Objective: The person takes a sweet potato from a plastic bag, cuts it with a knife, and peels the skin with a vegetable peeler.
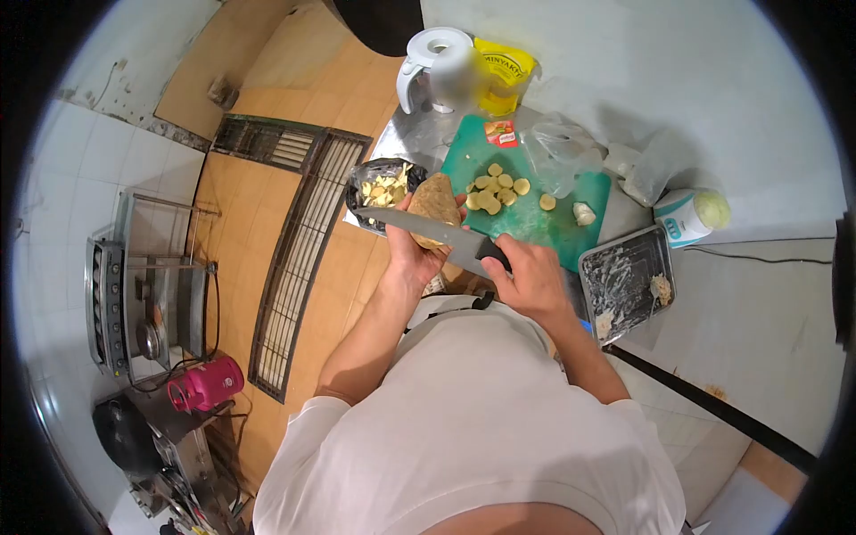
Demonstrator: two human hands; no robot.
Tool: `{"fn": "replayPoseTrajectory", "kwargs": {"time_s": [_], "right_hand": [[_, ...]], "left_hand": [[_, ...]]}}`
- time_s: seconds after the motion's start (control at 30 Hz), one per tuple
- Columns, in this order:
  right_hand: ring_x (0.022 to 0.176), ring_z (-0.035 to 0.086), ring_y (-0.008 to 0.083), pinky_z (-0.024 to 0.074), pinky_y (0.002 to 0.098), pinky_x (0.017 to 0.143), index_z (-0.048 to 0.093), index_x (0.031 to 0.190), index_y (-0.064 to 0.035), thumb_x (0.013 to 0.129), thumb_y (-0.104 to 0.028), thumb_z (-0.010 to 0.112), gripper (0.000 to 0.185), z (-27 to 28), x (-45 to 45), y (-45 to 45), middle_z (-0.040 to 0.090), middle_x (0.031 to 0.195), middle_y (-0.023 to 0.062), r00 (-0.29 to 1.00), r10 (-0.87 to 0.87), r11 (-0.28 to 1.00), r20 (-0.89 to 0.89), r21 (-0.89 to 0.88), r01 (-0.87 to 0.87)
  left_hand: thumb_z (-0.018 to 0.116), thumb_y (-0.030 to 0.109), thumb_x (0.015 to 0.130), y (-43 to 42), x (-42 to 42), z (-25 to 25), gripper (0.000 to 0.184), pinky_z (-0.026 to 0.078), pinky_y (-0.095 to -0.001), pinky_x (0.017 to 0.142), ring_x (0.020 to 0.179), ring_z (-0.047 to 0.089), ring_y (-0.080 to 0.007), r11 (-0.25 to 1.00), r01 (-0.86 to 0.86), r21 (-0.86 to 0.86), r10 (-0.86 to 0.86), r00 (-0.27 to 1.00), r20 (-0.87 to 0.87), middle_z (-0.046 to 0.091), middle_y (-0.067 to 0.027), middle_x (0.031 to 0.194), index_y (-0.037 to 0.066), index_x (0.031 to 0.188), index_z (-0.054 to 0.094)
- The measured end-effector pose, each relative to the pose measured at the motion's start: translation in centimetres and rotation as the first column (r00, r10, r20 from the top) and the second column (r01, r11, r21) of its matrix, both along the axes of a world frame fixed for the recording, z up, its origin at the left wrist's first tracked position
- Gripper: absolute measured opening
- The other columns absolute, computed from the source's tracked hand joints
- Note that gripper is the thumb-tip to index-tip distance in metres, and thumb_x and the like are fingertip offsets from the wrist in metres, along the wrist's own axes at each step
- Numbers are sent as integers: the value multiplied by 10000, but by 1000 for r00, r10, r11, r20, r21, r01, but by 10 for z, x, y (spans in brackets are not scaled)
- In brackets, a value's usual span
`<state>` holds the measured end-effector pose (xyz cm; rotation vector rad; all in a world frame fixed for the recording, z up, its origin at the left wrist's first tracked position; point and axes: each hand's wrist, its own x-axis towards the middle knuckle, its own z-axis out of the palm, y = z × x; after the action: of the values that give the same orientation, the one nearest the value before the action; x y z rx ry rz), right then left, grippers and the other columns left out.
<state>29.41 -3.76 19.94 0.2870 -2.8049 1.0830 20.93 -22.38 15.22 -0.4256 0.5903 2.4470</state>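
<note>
1. Fingers of our right hand [532, 278] are closed round the black handle of a broad, silver-grey metal knife [453, 238]; those of our left hand [407, 255] curve round a large, brown, rough-skinned root vegetable [435, 200], with fingertips showing on its far side.
2. We have that root raised in front of us, near the worktop's edge, between the bag and the board. The blade crosses in front of its lower part (whether steel touches skin, we cannot tell).
3. To our eye it should feel stiff and fairly weighty, hardly fragile; its dry-looking skin ought to grip well, though any wet, bared flesh could turn slippery. We would cradle the broad lower body from below and the side, fingertips behind the edge's path.
4. As for looks, it tapers towards the far end, tan-brown and mottled, with a coarse, matt surface.
5. Farther out, a black plastic bag [361, 171] holds pale yellowish peelings [385, 189] to the left, while pale, round slices [489, 203] sit grouped on a green cutting board [533, 220] to the right.
</note>
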Motion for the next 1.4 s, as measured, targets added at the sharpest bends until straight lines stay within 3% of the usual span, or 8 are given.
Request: {"fn": "replayPoseTrajectory", "kwargs": {"time_s": [0.43, 0.93, 1.03, 1.23, 1.33, 1.4], "right_hand": [[580, 603, 408, 448, 476, 499, 538, 824, -31, 871, -374, 665, 370, 10, 1, 9, 612, 645, 178, 993, -106, 988, -44, 106, 110], [550, 584, 403, 435, 469, 480, 516, 784, -42, 888, -404, 643, 397, 18, 9, 19, 591, 614, 169, 994, -85, 990, -65, 106, 92], [544, 584, 400, 437, 467, 476, 521, 787, -43, 896, -412, 631, 401, 23, 8, 17, 589, 607, 167, 994, -83, 990, -74, 107, 91], [550, 590, 402, 447, 466, 488, 537, 797, -40, 898, -390, 628, 376, 27, -6, 7, 605, 620, 174, 990, -118, 981, -75, 144, 127], [558, 594, 404, 448, 468, 494, 538, 795, -38, 899, -374, 627, 363, 28, -13, 14, 607, 626, 181, 991, -114, 988, -70, 96, 120], [562, 595, 405, 447, 469, 495, 538, 793, -38, 902, -369, 625, 359, 29, -9, 18, 604, 624, 184, 993, -93, 991, -67, 91, 99]], "left_hand": [[313, 489, 977, 16, -4, 18, 583, 586, -393, 756, 982, 653, -284, 997, 31, -66, -27, 998, 59, 625, -160, 1197, 87, 1363, 485], [305, 462, 977, 27, -2, 21, 581, 603, -410, 755, 964, 654, -282, 998, 56, -5, -56, 998, -10, 601, -192, 1216, 60, 1368, 457], [339, 504, 958, 27, -1, 24, 589, 574, -432, 769, 951, 646, -277, 998, 41, -41, -43, 998, -45, 635, -139, 1139, 72, 1325, 500], [336, 498, 959, 30, 9, 29, 600, 578, -448, 793, 1006, 655, -265, 984, 25, -177, -28, 1000, -12, 637, -145, 1163, 47, 1315, 507], [331, 501, 964, 35, 21, 32, 621, 612, -408, 766, 1028, 658, -294, 982, 86, -168, -93, 995, -36, 613, -181, 1226, 52, 1373, 462], [340, 509, 959, 30, 17, 32, 630, 612, -411, 762, 1030, 656, -291, 992, 105, -69, -112, 989, -97, 608, -183, 1235, 53, 1378, 457]]}}
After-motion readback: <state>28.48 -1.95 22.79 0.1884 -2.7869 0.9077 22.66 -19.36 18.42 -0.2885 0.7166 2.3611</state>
